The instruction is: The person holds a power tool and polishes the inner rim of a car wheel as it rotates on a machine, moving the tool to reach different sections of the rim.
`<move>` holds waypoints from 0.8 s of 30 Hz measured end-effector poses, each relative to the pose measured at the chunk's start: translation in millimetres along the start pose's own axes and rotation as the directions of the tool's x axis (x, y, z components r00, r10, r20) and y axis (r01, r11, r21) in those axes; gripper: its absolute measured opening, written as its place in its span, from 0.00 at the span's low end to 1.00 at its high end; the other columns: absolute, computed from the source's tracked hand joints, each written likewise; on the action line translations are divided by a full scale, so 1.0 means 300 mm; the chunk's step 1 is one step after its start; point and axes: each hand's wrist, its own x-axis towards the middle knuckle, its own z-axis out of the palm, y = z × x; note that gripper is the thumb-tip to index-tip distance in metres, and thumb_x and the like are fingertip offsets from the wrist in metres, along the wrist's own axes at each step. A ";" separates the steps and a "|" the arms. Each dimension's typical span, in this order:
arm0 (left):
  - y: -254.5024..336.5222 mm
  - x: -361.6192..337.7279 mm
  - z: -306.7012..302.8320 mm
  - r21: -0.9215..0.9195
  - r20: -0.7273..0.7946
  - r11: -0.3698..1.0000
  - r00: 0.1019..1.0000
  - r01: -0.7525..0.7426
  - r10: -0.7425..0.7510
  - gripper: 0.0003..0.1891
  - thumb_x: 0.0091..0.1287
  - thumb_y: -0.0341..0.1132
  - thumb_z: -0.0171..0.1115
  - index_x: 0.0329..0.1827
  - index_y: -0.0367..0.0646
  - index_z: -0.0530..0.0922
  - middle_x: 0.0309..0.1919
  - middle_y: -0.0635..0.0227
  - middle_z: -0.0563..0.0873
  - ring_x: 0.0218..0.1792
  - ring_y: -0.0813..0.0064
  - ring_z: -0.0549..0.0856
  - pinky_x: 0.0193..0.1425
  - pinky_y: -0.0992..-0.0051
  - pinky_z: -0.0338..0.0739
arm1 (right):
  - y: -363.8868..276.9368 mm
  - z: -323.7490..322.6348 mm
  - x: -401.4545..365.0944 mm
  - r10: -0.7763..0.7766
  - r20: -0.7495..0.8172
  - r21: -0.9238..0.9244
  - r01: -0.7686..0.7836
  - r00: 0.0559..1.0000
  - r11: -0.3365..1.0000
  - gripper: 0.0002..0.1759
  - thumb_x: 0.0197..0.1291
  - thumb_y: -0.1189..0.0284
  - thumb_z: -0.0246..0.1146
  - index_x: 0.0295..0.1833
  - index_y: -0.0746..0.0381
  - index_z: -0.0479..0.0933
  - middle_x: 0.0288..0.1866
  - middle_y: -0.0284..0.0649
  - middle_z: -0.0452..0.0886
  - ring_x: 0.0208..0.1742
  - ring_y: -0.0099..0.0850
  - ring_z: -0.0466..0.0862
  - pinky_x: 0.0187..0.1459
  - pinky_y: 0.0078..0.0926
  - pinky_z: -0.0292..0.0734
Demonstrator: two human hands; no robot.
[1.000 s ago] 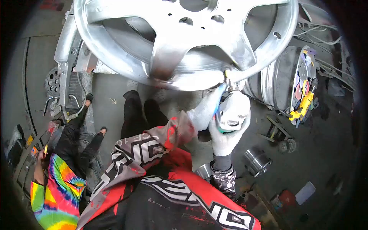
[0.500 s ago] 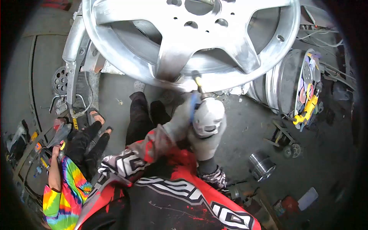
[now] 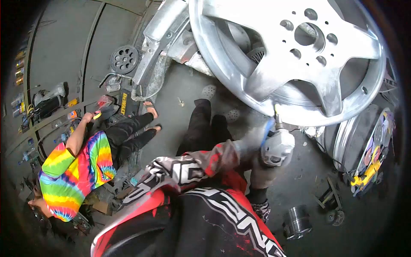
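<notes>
Both our gloved hands are closed on the grinder (image 3: 279,147): the left hand (image 3: 250,144) wraps its neck, the right hand (image 3: 262,173) cups its body from below, and its tip touches the lower rim of the wheel (image 3: 274,77). We judge the tool hard, compact and fairly heavy, apt to kick, so neck and body are the places to hold; the wheel is rigid bare metal.

Even, fairly bright light; glare on the wheel (image 3: 299,64) at 1 o'clock; fisheye bending, dark corners, slight blur.
</notes>
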 end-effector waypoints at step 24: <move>0.043 -0.089 0.044 -0.007 -0.151 0.995 0.984 0.099 -0.099 0.21 0.78 0.53 0.44 0.44 0.48 0.79 0.35 0.67 0.83 0.36 0.73 0.81 0.44 0.71 0.76 | -0.012 -0.013 -0.024 0.044 0.023 -0.076 -0.042 0.999 0.996 0.56 0.43 0.73 0.75 0.76 0.69 0.51 0.72 0.53 0.64 0.72 0.45 0.69 0.72 0.44 0.64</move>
